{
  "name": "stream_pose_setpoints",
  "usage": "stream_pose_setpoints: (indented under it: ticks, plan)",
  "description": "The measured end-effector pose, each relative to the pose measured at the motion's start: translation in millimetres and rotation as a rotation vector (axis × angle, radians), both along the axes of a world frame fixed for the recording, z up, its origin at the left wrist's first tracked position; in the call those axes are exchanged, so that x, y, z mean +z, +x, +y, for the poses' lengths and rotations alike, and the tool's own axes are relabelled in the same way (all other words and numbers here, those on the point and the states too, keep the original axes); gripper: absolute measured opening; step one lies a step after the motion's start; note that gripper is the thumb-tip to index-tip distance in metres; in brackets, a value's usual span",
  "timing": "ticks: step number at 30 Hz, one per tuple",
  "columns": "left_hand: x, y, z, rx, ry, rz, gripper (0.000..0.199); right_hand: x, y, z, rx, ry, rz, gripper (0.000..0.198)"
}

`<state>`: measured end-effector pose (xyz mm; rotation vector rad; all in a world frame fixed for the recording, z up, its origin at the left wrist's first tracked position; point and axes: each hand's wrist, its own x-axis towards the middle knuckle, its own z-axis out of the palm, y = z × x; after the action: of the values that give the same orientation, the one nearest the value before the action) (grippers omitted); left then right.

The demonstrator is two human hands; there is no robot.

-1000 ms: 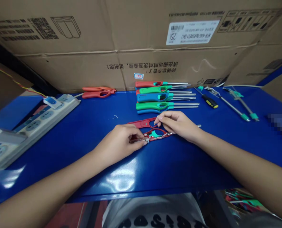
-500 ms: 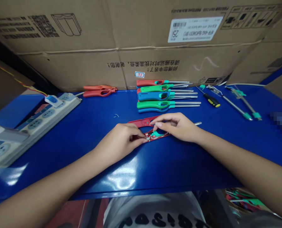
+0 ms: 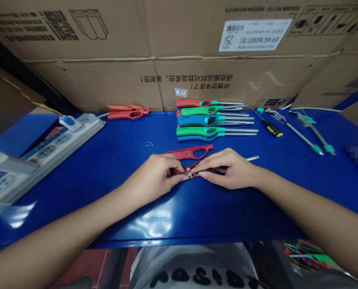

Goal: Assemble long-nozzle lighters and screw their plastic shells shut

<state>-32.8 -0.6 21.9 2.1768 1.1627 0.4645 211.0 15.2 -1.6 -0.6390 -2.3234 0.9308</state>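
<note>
On the blue table in front of me lies an opened red long-nosed lighter, with its inner parts exposed and its metal tube pointing right. Its rear end is pinched between the thumb and fingers of my left hand. My right hand reaches over the trigger area, its fingertips closed at the small white part and thin wires near the left fingertips. Those fingers hide most of the inside. Just behind is the loose red half shell, lying flat and partly covered by my left hand.
Assembled lighters in several colours are stacked at the back. Orange shells lie left of them, near tiny pins. A power strip runs along the left. A screwdriver and metal tube assemblies lie right. Cardboard walls the back.
My right hand has moved left and slightly down, from the trigger area to the white part beside my left fingertips. More of the loose red shell shows. My left hand keeps its pinch.
</note>
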Motion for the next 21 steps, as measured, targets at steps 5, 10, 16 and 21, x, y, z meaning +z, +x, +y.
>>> stream_pose_setpoints:
  ticks: [5, 10, 16, 21]
  plan:
    - [-0.4, -0.4, 2.0, 0.004, -0.074, -0.047, 0.007, 1.0, -0.4, -0.2, 0.008, 0.032, -0.004, 0.025]
    - [-1.0, -0.3, 1.8, 0.011, -0.106, -0.037, 0.007, 0.4, -0.3, 0.2, 0.016, 0.041, 0.004, 0.025]
    - [-1.9, 0.6, 0.2, 0.020, -0.040, -0.019, 0.010, 1.0, -0.9, -1.0, 0.028, 0.097, -0.021, 0.025]
    - [0.3, -0.6, 0.7, -0.006, -0.072, -0.026, 0.010, 3.4, -1.9, -1.8, 0.026, 0.153, -0.049, 0.026]
